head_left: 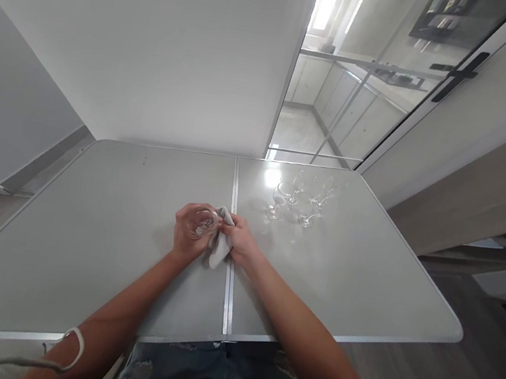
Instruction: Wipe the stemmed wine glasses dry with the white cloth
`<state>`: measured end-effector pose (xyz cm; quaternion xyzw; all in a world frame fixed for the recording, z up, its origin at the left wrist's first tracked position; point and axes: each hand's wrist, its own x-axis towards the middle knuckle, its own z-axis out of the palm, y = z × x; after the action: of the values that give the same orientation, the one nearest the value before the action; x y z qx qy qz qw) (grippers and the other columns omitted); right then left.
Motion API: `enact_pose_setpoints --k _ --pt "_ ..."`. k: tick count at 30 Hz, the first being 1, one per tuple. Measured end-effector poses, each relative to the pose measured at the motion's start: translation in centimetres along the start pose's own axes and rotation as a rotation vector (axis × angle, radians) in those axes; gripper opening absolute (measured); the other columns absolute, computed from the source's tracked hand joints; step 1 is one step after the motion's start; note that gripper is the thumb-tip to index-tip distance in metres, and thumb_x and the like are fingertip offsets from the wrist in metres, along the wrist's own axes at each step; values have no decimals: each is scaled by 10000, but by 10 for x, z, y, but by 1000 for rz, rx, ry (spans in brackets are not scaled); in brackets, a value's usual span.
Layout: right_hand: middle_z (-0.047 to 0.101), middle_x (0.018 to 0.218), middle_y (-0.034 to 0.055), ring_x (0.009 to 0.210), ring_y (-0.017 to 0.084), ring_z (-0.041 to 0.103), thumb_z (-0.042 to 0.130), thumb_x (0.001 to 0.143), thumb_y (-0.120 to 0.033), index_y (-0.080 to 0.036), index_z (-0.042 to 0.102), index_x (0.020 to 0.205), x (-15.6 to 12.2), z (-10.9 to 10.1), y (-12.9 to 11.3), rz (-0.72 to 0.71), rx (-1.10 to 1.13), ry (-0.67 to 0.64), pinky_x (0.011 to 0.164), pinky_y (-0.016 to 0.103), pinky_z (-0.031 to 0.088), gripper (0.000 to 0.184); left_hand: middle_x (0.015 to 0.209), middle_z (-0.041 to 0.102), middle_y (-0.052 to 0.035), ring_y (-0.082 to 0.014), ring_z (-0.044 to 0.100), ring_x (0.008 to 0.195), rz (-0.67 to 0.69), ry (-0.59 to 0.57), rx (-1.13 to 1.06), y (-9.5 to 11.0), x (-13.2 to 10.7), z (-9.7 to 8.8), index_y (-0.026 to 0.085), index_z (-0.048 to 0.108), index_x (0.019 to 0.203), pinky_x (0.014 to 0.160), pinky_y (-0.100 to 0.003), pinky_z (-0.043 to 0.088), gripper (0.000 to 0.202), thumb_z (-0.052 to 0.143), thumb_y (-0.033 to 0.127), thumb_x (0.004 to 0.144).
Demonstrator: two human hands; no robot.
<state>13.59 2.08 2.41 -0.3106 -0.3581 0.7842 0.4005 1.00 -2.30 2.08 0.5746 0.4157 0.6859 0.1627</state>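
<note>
My left hand point(187, 231) is wrapped round a clear stemmed glass point(203, 222), held above the middle of a grey folding table point(81, 232). My right hand point(239, 239) pinches a grey cloth point(220, 245) against the glass's mouth; the cloth hangs down between the two hands. Both hands are closed and almost touch each other.
Several clear stemmed glasses point(302, 199) stand together on the table's far right half. A metal seam point(235, 212) runs down the table's middle. A white wall stands behind the table, and a glass sliding door point(372, 86) is at the back right. Wood floor surrounds the table.
</note>
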Motion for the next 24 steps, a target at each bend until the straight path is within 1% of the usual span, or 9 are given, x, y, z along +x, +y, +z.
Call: enact_pose_setpoints --k 3,8,11,14,16,19,20,22,24 --pt "643 650 -12 588 122 534 853 566 -304 -153 687 753 1 -2 4 -68 -59 55 566 237 404 292 1020 723 -43 -204 747 911 42 -78 87 -1 -2 1 280 466 1185 827 -410 620 539 827 255 785" --pt "561 626 -34 586 116 474 820 623 -370 -164 620 724 5 -6 8 -156 -183 151 553 239 376 304 1016 727 -61 -196 740 907 83 -80 193 -6 -4 2 263 508 1127 799 -380 628 475 831 276 778" --pt "468 596 -56 579 105 406 805 673 -411 -187 540 661 5 -10 4 -268 -411 238 541 235 327 347 1061 707 -58 -177 741 883 123 -15 149 -11 -4 3 273 448 1183 773 -353 635 566 838 258 773" --pt "361 582 -70 578 100 337 751 776 -416 -203 447 610 1 -12 -6 -484 -711 307 559 242 296 406 1106 676 -54 -179 749 876 64 79 88 -15 -1 3 272 410 1215 788 -353 636 679 882 271 726" --pt "376 609 -58 592 106 362 687 852 -418 -200 444 597 -1 -13 -13 -609 -822 271 594 251 329 415 1154 656 -63 -189 754 901 -38 122 57 -17 3 1 274 396 1265 808 -358 632 724 881 299 729" --pt "532 716 -1 661 127 491 616 910 -431 -189 529 603 -1 -14 -20 -692 -856 155 676 269 419 401 1234 645 -107 -219 756 956 -239 122 13 -19 8 -3 268 372 1356 816 -365 623 746 836 357 779" --pt "575 752 14 684 135 526 611 911 -429 -184 584 654 1 -14 -20 -685 -857 127 694 271 440 356 1248 650 -122 -232 753 978 -292 107 -11 -20 10 -4 262 369 1372 818 -369 620 745 821 376 791" --pt "627 781 11 693 140 567 645 880 -416 -176 681 879 3 -15 -17 -626 -878 69 699 265 465 242 1251 669 -144 -260 734 1054 -339 69 -70 -21 11 -4 246 372 1383 859 -393 608 744 806 403 800" --pt "655 788 -7 688 140 592 697 823 -368 -177 689 1078 5 -16 -12 -559 -950 -2 699 255 475 318 1254 681 -156 -281 691 1158 -343 15 -135 -22 10 -3 233 388 1373 941 -435 580 723 796 411 804"
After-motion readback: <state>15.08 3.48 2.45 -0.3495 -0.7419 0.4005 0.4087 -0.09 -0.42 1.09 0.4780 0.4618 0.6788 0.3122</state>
